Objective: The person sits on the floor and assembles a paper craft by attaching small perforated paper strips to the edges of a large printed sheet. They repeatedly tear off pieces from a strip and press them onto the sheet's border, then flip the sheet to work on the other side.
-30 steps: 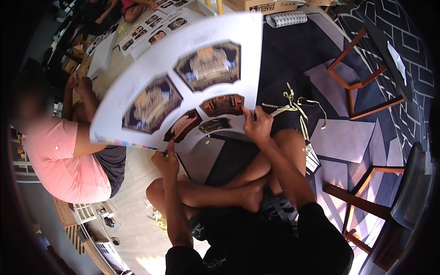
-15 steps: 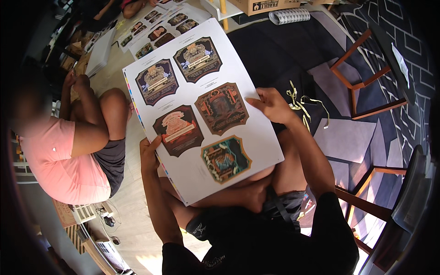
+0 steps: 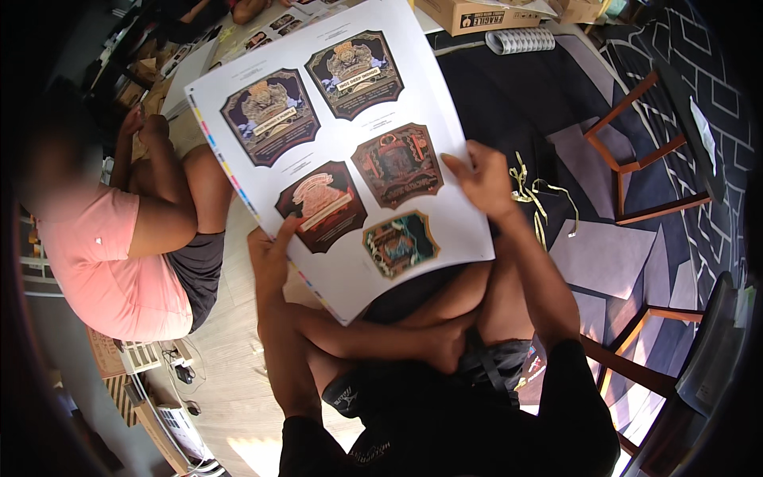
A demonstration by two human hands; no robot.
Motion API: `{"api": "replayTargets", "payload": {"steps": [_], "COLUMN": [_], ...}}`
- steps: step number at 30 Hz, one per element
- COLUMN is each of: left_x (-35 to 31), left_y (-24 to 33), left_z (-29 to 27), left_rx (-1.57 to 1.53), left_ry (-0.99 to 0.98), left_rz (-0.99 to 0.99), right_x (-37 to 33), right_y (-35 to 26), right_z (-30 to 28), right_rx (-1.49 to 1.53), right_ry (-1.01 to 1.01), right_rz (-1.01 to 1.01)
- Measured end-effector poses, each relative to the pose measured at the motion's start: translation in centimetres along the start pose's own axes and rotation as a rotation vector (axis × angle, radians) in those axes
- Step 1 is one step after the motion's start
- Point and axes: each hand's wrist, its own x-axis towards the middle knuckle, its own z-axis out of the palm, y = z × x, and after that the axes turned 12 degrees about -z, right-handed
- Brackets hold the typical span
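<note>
A large white printed sheet (image 3: pixel 350 294) with several ornate, dark, shield-shaped labels is held up over my crossed legs. My left hand (image 3: pixel 272 248) grips its left edge, thumb on the front beside the dark red label (image 3: pixel 322 208). At the right edge my right hand (image 3: pixel 483 181) pinches the sheet, thumb on top near the brown label (image 3: pixel 397 165). Fingers of both hands are partly hidden behind the sheet. Its upper end tilts up and away from me, and the lower part bows. A small teal label (image 3: pixel 401 244) lies nearest my lap.
A person in a pink shirt (image 3: pixel 103 270) sits on the floor at left. Beyond lie more printed sheets (image 3: pixel 278 32) and a cardboard box (image 3: pixel 485 14). To the right are grey sheets (image 3: pixel 608 250), yellow strips (image 3: pixel 536 195) and a wooden chair frame (image 3: pixel 624 167). Cables (image 3: pixel 187 370) lie lower left.
Both hands have raised the sheet's far end, so it tilts and bends more. It now covers more of the printed sheets beyond. The view has shifted slightly.
</note>
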Motion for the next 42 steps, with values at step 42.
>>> {"api": "replayTargets", "payload": {"steps": [42], "left_x": [17.6], "left_y": [-13.3], "left_z": [6.1], "left_rx": [0.573], "left_ry": [0.508], "left_rz": [0.004], "right_x": [11.2], "right_y": [23.0], "right_z": [7.0], "right_rx": [0.173], "right_ry": [-0.261], "right_rz": [0.737]}}
